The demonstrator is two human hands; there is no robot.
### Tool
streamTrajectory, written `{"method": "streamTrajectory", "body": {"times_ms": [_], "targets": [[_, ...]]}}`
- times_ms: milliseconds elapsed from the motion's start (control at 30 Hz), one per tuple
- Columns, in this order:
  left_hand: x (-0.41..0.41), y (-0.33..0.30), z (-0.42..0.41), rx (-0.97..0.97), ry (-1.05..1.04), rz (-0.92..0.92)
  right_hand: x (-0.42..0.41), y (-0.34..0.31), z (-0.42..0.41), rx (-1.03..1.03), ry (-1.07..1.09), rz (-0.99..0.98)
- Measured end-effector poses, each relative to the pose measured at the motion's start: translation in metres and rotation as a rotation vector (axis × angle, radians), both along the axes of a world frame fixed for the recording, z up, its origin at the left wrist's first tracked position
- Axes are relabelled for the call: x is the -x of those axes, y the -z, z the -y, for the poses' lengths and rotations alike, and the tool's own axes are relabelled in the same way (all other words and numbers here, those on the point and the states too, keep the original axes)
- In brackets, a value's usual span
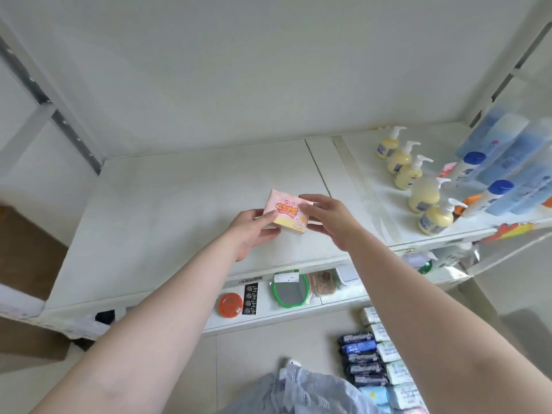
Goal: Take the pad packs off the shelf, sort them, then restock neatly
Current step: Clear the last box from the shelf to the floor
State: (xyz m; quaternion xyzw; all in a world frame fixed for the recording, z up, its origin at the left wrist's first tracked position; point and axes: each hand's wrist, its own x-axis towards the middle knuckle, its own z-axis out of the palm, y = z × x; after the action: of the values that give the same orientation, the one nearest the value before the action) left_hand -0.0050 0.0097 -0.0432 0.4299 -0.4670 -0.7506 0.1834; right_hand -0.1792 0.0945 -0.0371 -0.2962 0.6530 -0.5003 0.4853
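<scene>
Both hands are out over the shelf and working one pink pack, which is sitting near the shelf's front edge, a little right of its middle, with bare white board all round it. The left hand is gripping the pack's near left end, thumb curled under its front edge and fingers pinching the side; the right hand is coming in from the right with fingers loosely spread and slightly bent, tips touching the pack's top and right end rather than clamping it. I cannot tell whether the pack is resting on the shelf or just lifted off it. Both forearms are reaching forward and nearly straight, wrists level, palms turned in toward each other. This pack is looking light and soft, a squashy filling in thin glossy film, so it should give under pressure and may slide; the short ends are the sensible place to hold, squeezing gently, as the hands are doing now. Down on the floor, at the lower right, more packs are lying in two tidy rows, dark blue beside pale ones, so the sorting appears done and restocking is probably just beginning. To the right, soap bottles are standing in a line on the neighbouring shelf, well apart from the pack.
</scene>
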Motion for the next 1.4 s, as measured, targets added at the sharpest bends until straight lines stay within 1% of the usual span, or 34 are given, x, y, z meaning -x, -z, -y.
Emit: {"method": "streamTrajectory", "body": {"times_ms": [100, 167, 233, 333, 433, 500, 600, 700, 867, 967, 1067, 1200, 1333, 1400], "targets": [[-0.018, 0.005, -0.040, -0.012, -0.028, -0.061, -0.029, 0.007, -0.048, -0.014, 0.134, 0.038], [-0.032, 0.012, -0.072, -0.025, -0.044, -0.084, -0.051, 0.011, -0.087, -0.069, 0.147, 0.061], [-0.047, 0.021, -0.106, -0.001, -0.020, -0.082, -0.071, 0.016, -0.129, -0.131, 0.166, 0.132], [-0.067, 0.033, -0.160, 0.050, 0.079, -0.031, -0.095, 0.028, -0.191, -0.205, 0.210, 0.211], [-0.073, 0.043, -0.207, 0.037, 0.218, -0.021, -0.105, 0.036, -0.250, -0.183, 0.276, 0.266], [-0.072, 0.045, -0.233, 0.000, 0.303, -0.005, -0.108, 0.036, -0.284, -0.178, 0.288, 0.254], [-0.067, 0.042, -0.277, -0.067, 0.442, 0.086, -0.104, 0.040, -0.339, -0.191, 0.297, 0.210], [-0.053, 0.047, -0.325, -0.114, 0.516, 0.147, -0.096, 0.050, -0.399, -0.207, 0.322, 0.189], [-0.012, 0.079, -0.434, -0.204, 0.502, 0.215, -0.074, 0.080, -0.518, -0.245, 0.384, 0.198], [0.005, 0.110, -0.510, -0.283, 0.462, 0.273, -0.059, 0.105, -0.592, -0.346, 0.409, 0.235], [0.008, 0.140, -0.575, -0.342, 0.463, 0.355, -0.052, 0.126, -0.648, -0.451, 0.380, 0.248], [-0.001, 0.164, -0.617, -0.384, 0.390, 0.403, -0.050, 0.149, -0.676, -0.526, 0.352, 0.291], [-0.001, 0.179, -0.622, -0.436, 0.330, 0.402, -0.048, 0.170, -0.673, -0.561, 0.312, 0.308], [0.007, 0.197, -0.622, -0.454, 0.323, 0.420, -0.043, 0.190, -0.673, -0.570, 0.323, 0.319]]}}
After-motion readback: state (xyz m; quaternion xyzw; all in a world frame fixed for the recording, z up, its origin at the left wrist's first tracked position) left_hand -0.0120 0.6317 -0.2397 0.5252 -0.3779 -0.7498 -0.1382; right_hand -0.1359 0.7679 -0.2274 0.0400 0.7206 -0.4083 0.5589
